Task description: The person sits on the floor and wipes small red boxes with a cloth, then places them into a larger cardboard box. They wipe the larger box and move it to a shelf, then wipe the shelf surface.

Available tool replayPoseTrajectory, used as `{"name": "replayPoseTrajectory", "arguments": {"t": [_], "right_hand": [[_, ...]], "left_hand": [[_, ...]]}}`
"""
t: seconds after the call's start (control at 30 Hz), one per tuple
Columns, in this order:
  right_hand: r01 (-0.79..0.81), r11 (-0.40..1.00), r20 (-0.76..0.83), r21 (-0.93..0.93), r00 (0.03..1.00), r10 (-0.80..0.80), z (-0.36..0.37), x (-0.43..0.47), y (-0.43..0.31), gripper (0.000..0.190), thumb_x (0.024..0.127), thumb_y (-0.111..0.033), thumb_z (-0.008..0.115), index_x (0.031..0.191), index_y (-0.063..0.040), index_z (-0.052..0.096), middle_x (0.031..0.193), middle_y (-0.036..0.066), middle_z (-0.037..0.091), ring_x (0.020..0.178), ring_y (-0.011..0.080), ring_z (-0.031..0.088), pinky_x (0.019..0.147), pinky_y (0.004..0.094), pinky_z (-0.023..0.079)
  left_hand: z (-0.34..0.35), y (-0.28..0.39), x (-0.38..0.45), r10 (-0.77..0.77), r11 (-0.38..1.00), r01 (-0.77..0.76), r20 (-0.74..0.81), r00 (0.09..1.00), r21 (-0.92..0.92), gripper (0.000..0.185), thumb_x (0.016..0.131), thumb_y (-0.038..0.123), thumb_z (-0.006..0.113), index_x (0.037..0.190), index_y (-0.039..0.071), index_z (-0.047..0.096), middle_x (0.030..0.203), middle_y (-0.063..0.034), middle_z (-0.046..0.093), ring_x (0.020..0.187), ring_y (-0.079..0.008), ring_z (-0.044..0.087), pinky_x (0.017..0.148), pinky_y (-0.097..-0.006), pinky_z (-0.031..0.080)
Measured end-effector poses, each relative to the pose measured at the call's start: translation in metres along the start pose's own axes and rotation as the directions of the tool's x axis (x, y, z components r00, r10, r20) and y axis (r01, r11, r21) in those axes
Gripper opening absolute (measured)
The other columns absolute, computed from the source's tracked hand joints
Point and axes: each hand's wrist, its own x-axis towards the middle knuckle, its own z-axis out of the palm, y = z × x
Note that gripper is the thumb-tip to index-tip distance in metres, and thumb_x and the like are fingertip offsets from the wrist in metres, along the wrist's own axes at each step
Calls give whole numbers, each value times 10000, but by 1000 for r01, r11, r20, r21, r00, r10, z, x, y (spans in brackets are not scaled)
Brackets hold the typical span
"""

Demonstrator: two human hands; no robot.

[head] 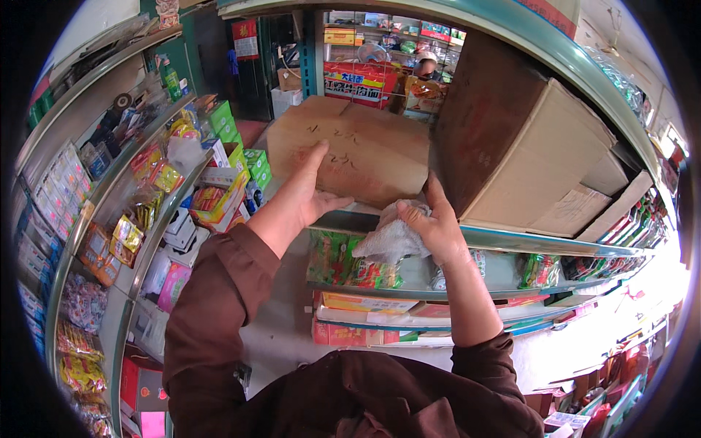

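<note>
A brown cardboard box with handwritten marks sits at a slant on the upper shelf before me. My left hand is on its near side, with the thumb up against the cardboard and the other fingers spread along the lower edge. At the box's right corner, my right hand pinches a crumpled whitish cloth between thumb and fingers. Its fingertips reach the corner of the box, and the cloth hangs over the shelf's front edge. The underside of the box is hidden.
A larger cardboard box stands close on the right. Green and red packets lie on the shelf below. Shelves of packaged goods and green boxes line the left. A person is beyond the shelf.
</note>
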Motion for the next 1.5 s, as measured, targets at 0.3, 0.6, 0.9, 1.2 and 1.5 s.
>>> {"name": "replayPoseTrajectory", "arguments": {"t": [0.3, 0.6, 0.9, 1.2, 1.5], "right_hand": [[-46, 994, -148, -97, 988, 32, 5, -14, 4, 823, 835, -167, 679, 1436, 64, 165, 1348, 172, 384, 1231, 220, 364, 1019, 317, 296], [-75, 973, -289, -220, 957, 9, 16, -28, 18, 750, 836, -150, 667, 1424, 40, 242, 1292, 173, 502, 1157, 209, 496, 973, 311, 392], [-46, 928, -289, -369, 955, -68, 23, -31, 18, 748, 818, -174, 679, 1428, -17, 276, 1380, 171, 436, 1250, 235, 430, 1026, 335, 345], [-95, 934, -333, -344, 943, -27, 22, -29, 25, 761, 785, -181, 719, 1404, -23, 305, 1296, 160, 489, 1194, 232, 467, 1001, 348, 370], [-9, 929, -222, -370, 972, -79, 9, -38, 29, 841, 795, -204, 724, 1423, 24, 213, 1267, 226, 510, 1169, 282, 516, 997, 359, 383]], "left_hand": [[-54, 64, -79, -90, 911, -125, 482, 871, 394, 451, 918, 269, 568, 1277, 15, 468, 1210, -193, 555, 1125, -315, 549, 953, -427, 459], [-107, 23, -12, 706, 121, -634, 383, 595, 764, 597, 878, 257, 633, 1338, -24, 373, 1270, -216, 512, 1193, -276, 499, 955, -350, 421], [-98, -1, -12, 651, 134, -680, 453, 609, 721, 650, 842, 202, 664, 1341, -48, 330, 1151, -255, 551, 1104, -347, 544, 914, -390, 431], [-108, -21, -14, 747, -93, -614, 463, 478, 784, 698, 814, 162, 684, 1342, -84, 301, 1260, -276, 461, 1170, -396, 466, 984, -420, 372], [-111, -37, -8, 798, -64, -579, 390, 459, 813, 642, 849, 81, 624, 1378, -55, 287, 1330, -229, 410, 1212, -333, 426, 1021, -384, 321]]}}
